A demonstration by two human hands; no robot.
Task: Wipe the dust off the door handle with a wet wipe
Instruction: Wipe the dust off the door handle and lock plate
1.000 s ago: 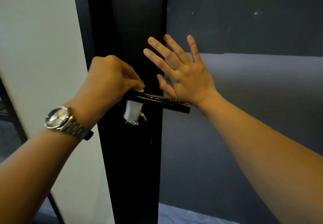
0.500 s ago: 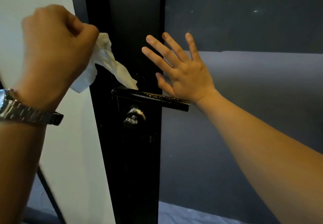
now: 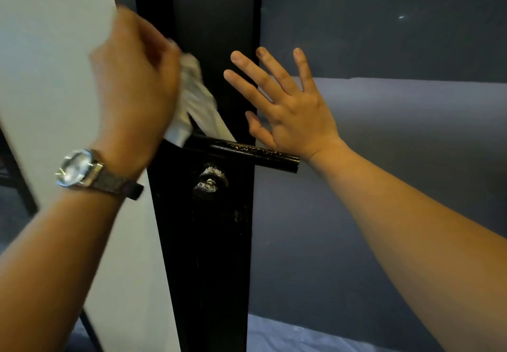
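Note:
A black lever door handle (image 3: 255, 154) juts right from a black door frame (image 3: 208, 242), with pale dust along its top. My left hand (image 3: 134, 91), blurred by motion and wearing a silver watch, is shut on a white wet wipe (image 3: 197, 104). The wipe hangs down and its lower end touches the handle's left end. My right hand (image 3: 285, 104) is open, fingers spread, flat against the door just above the handle's right end.
A dusty lock knob (image 3: 210, 180) sits on the frame below the handle. Frosted grey glass (image 3: 384, 159) fills the right side. A white wall panel (image 3: 55, 49) stands on the left.
My left hand lifted the wipe off the handle's base, rose up to the left, and has now come back down and right, with the wipe trailing onto the handle. My right hand stayed put.

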